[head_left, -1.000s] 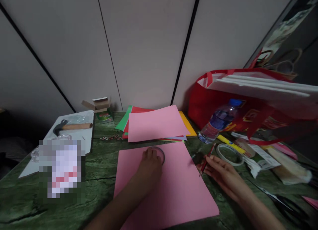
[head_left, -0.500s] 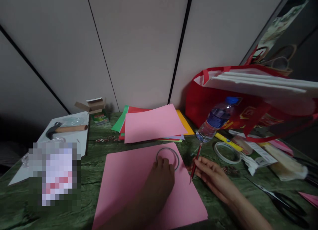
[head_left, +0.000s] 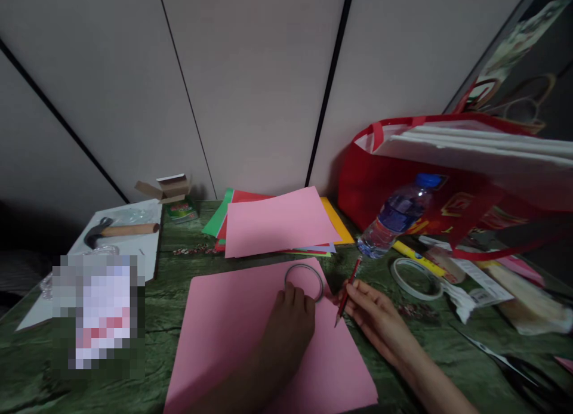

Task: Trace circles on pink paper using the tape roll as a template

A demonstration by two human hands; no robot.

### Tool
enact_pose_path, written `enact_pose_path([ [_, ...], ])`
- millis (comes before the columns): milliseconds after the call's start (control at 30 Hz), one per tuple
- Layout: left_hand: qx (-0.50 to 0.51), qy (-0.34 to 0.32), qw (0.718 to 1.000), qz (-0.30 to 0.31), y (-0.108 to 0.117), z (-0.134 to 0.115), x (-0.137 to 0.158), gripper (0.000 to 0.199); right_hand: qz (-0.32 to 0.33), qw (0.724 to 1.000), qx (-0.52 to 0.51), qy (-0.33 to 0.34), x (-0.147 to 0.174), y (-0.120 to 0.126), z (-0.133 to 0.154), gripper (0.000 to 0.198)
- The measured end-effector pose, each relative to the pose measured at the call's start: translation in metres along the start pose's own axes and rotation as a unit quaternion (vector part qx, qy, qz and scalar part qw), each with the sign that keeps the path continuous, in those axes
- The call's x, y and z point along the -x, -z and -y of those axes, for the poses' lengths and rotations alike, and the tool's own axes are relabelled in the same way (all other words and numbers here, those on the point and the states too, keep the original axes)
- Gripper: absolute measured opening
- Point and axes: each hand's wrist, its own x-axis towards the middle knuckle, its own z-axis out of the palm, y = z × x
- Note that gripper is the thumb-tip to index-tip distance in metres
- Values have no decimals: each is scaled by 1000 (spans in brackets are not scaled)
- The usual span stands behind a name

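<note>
Your left hand (head_left: pixel 293 318) lies palm-down on the large pink paper sheet (head_left: pixel 233 336), its fingertips (head_left: pixel 290 292) pressing the near edge of a thin grey metal ring (head_left: pixel 304 281). The ring lies flat near the sheet's far right corner. That hand is not closed around anything; it only bears down on the ring's rim.

Your right hand (head_left: pixel 373 315) pinches a slim red pencil (head_left: pixel 347 292) between thumb and fingers. The pencil's long axis runs from upper right to lower left: its back end stands up toward the clear plastic water bottle with a blue cap (head_left: pixel 396 214), and its tip points down at the pink sheet, just right of the ring. You cannot tell whether the tip touches the paper.

Beyond the sheet sits a stack of coloured papers with a pink one on top (head_left: pixel 277 223). To the right of your right hand a roll of white tape (head_left: pixel 414 278) lies flat on the green marbled tabletop (head_left: pixel 179 271), with a red shopping bag (head_left: pixel 371 181) behind the bottle. Far left, a wooden-handled hammer (head_left: pixel 119 230) lies on a white sheet.
</note>
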Motion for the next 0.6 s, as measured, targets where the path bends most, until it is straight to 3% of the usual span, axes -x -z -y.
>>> enact_pose_path([
  [300,-1,-11,1000,2,-1,5,-1,20,19,999,-23,13,4,-4,-12,27],
  [600,20,-14,999,-32,-8,7,-1,16,-10,999,-39,15,5,-6,-14,28],
])
